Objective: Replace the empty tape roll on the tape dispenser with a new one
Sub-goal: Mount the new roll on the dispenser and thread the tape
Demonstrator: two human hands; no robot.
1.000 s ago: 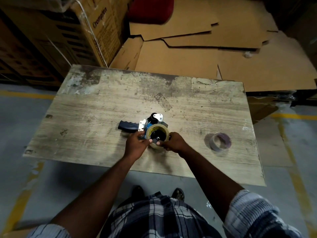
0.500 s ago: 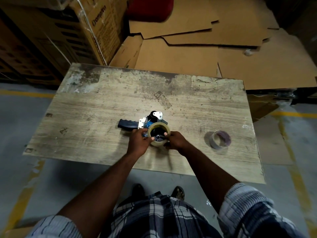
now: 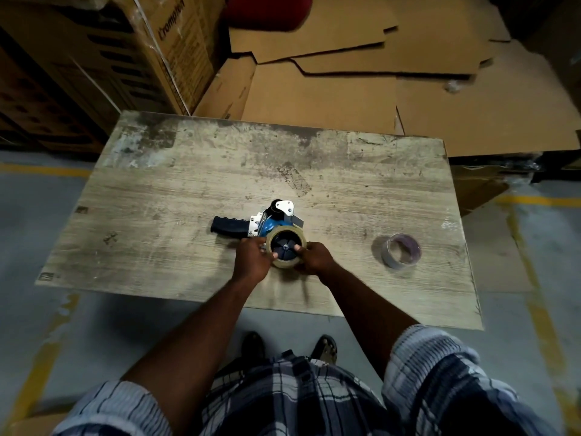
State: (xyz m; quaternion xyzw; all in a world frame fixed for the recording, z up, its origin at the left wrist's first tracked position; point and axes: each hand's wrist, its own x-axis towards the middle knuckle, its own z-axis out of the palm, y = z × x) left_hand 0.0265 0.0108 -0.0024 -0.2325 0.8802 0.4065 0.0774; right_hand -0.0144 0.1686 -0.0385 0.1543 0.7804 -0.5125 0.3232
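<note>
A blue tape dispenser (image 3: pixel 270 219) with a black handle lies on its side on the worn wooden table (image 3: pixel 176 196), handle pointing left. A tan tape roll (image 3: pixel 284 262) sits over the dispenser's black hub. My left hand (image 3: pixel 251 259) grips the roll's left side, thumb tip on the hub. My right hand (image 3: pixel 316 258) grips the right side, with a fingertip reaching into the hub. A nearly bare, clear tape core (image 3: pixel 401 251) lies on the table to the right, apart from both hands.
Flattened cardboard sheets (image 3: pixel 345 89) are piled behind the table, and a printed carton (image 3: pixel 103 48) stands at the back left. The table's near edge (image 3: pixel 220 297) is just in front of my body. Grey floor with yellow lines surrounds it.
Both hands have stayed on the tape roll, with thumb and finger shifted further onto the hub. The roll looks seated a bit lower on the hub. The dispenser and the core have not moved.
</note>
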